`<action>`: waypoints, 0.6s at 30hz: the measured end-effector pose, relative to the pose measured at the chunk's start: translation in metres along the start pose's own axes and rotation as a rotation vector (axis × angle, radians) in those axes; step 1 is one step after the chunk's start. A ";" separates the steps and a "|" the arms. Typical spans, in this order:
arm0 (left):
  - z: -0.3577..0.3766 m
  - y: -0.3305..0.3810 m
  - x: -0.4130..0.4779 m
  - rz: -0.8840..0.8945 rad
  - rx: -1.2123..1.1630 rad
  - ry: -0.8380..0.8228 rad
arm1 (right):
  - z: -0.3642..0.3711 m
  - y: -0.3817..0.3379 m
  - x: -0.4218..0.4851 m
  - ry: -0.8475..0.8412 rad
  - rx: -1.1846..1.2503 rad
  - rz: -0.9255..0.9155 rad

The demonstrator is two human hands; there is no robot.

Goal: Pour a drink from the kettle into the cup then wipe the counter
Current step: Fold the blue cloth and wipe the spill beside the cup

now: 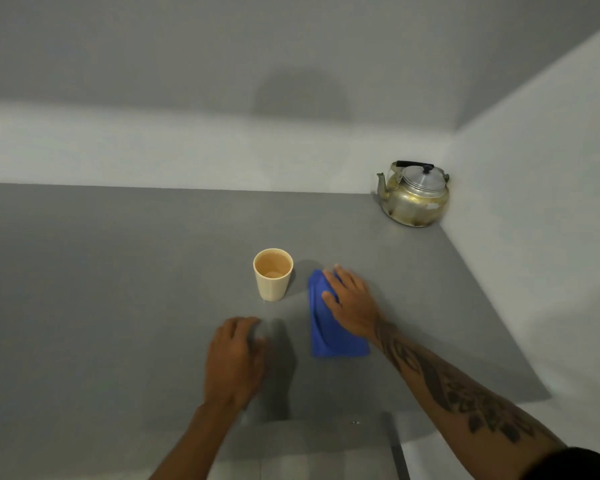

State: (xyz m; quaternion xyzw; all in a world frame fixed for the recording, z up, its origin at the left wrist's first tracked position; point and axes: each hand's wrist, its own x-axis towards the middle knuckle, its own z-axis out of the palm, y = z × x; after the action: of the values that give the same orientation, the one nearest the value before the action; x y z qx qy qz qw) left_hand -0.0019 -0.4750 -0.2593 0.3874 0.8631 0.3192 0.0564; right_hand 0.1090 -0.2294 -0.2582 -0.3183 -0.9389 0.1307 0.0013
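A cream cup (273, 275) stands upright on the grey counter (118, 271), with pale brown drink inside. To its right lies a blue cloth (329, 337), and my right hand (352, 301) presses flat on top of it, fingers spread. My left hand (234, 358) rests on the counter below the cup, fingers curled, nothing in it. A worn metal kettle (414, 195) with a black handle sits upright in the far right corner, spout pointing left, well away from both hands.
White walls meet behind the kettle and bound the counter at the back and along the right. The counter's front edge runs just below my forearms, with a tiled floor beneath.
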 end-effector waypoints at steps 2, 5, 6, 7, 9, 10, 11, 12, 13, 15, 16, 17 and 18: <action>0.021 0.039 -0.008 0.006 -0.028 -0.020 | -0.019 0.006 0.011 0.005 0.059 0.029; 0.045 0.090 -0.002 -0.109 -0.074 -0.063 | -0.041 0.010 0.023 -0.043 0.077 0.030; 0.052 0.102 0.002 -0.146 -0.075 -0.066 | -0.045 0.011 0.027 -0.063 0.078 0.023; 0.058 0.110 0.006 -0.171 -0.069 -0.066 | -0.048 0.011 0.031 -0.089 0.074 0.018; 0.069 0.119 0.013 -0.216 -0.039 -0.074 | -0.049 0.009 0.036 -0.146 0.052 0.006; 0.072 0.121 0.014 -0.238 -0.015 -0.088 | -0.049 0.008 0.038 -0.176 0.050 0.003; 0.075 0.121 0.015 -0.257 0.009 -0.099 | -0.047 0.007 0.040 -0.200 0.050 -0.002; 0.078 0.121 0.015 -0.269 0.030 -0.103 | -0.046 0.005 0.041 -0.226 0.047 0.000; 0.081 0.120 0.014 -0.278 0.044 -0.106 | -0.043 0.004 0.042 -0.252 0.040 0.003; 0.085 0.118 0.013 -0.288 0.056 -0.117 | -0.038 0.003 0.044 -0.278 0.005 0.001; 0.087 0.118 0.012 -0.289 0.058 -0.121 | -0.037 0.002 0.044 -0.271 -0.021 0.003; 0.089 0.117 0.012 -0.291 0.060 -0.122 | -0.037 0.002 0.045 -0.253 -0.047 0.010; 0.089 0.118 0.012 -0.295 0.055 -0.114 | -0.037 0.002 0.046 -0.233 -0.073 0.024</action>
State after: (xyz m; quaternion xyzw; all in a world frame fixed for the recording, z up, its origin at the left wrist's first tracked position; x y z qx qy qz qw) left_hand 0.0947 -0.3628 -0.2572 0.2752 0.9144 0.2613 0.1407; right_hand 0.0770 -0.1914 -0.2262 -0.3121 -0.9329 0.1327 -0.1210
